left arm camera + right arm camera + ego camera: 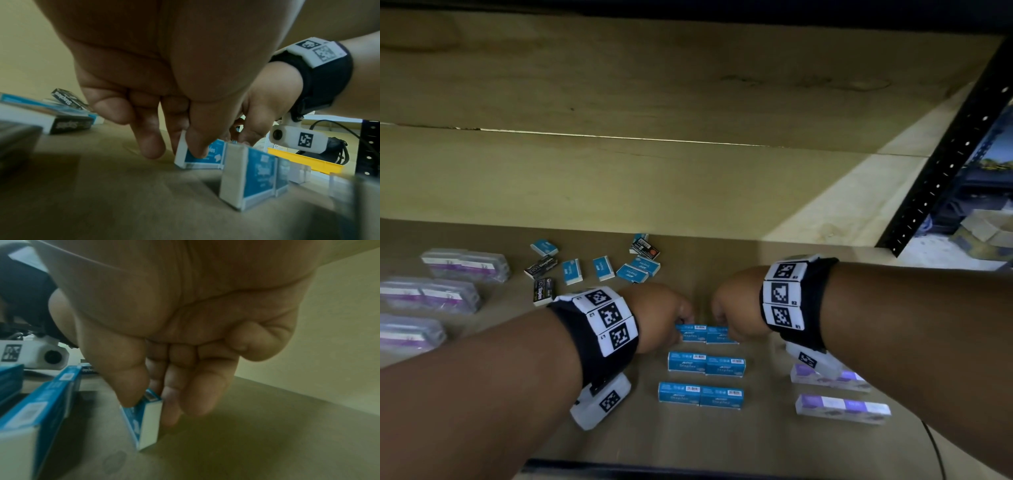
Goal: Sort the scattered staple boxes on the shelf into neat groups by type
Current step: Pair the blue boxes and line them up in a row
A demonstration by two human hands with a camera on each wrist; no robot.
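Note:
On the brown shelf board (739,260), several blue staple boxes stand in rows of two. At the far row my left hand (679,320) pinches the left blue box (692,335) between thumb and fingers, as the left wrist view shows on the same box (205,158). My right hand (722,318) pinches the neighbouring blue box (720,337), held upright on the board in the right wrist view (149,423). Two more blue pairs (705,365) (700,395) stand nearer me. Loose blue boxes (604,268) and black boxes (541,267) lie scattered at the back left.
Purple-and-clear boxes are stacked at the left (465,265) and lie in two rows at the right (842,409). A black perforated shelf post (945,164) rises at the right. The pale back wall (619,178) closes the shelf behind.

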